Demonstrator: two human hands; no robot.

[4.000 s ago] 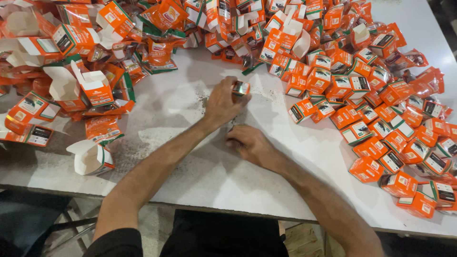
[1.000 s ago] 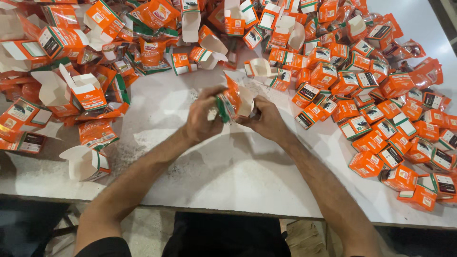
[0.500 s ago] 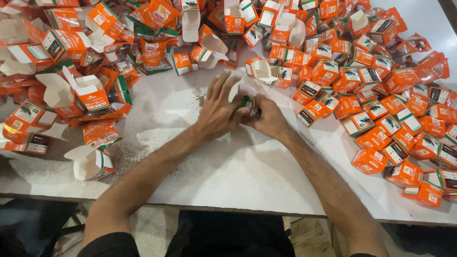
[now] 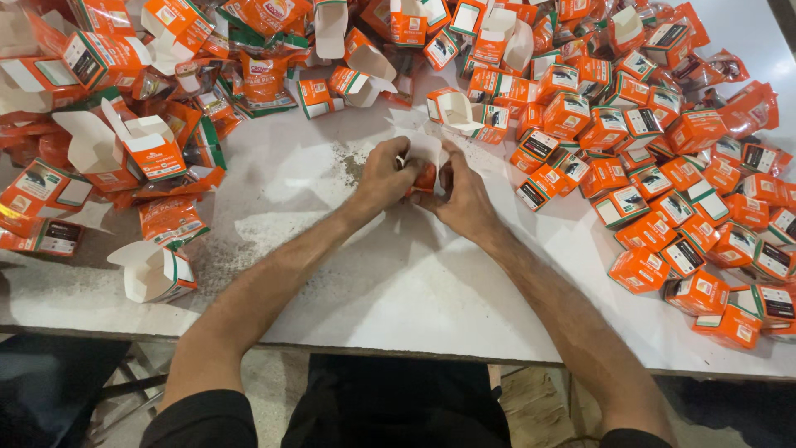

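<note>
- Leftward, open orange cartons (image 4: 124, 145) crowded the white table (image 4: 398, 290) toward its near edge.
- Centrally, left hand (image 4: 383, 176) and right hand (image 4: 463, 192) both gripped one small orange carton (image 4: 425, 168) above bare tabletop.
- Rightward, closed cartons (image 4: 663, 216) reached the table's edge.

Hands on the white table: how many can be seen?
2. The left hand and the right hand meet at the table's middle, both gripping one small orange carton with open white flaps. No other person's hands show.

Both hands, left hand (image 4: 383, 176) and right hand (image 4: 464, 197), clasp a small orange carton (image 4: 424, 166) over the white table (image 4: 398, 282).
</note>
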